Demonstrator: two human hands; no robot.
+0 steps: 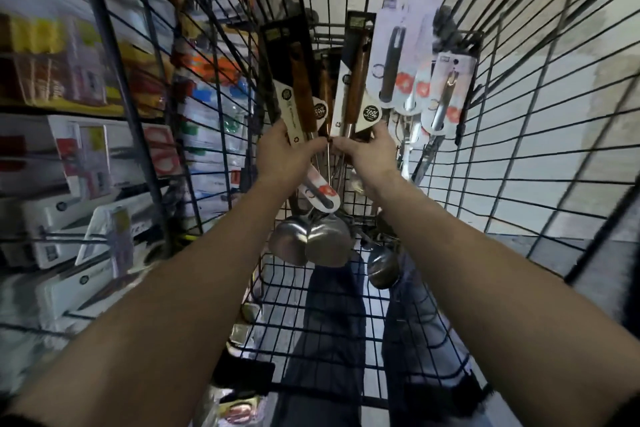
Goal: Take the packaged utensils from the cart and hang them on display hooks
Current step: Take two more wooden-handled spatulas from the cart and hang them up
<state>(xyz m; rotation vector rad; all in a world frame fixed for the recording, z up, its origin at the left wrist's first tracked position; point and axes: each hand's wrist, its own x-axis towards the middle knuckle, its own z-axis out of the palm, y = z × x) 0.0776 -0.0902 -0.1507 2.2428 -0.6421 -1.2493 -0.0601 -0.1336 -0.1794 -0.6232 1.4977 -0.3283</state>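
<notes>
My left hand (284,152) grips the lower end of a carded wooden-handled utensil (298,87) in black and white packaging. My right hand (367,152) holds a second wooden-handled utensil (355,94) on a similar card with a round 30% sticker. Both packs stand upright in front of the wire grid panel (346,10). To the right hang white-carded utensils, one with a dark handle (393,62) and one in steel (446,97). Steel ladle bowls (311,243) dangle below my hands.
Wire grid walls close in on the left (221,80) and right (536,114). Boxed goods fill shelves and hooks at far left (86,166). A wire basket floor (329,305) lies below, with dark trouser legs visible through it.
</notes>
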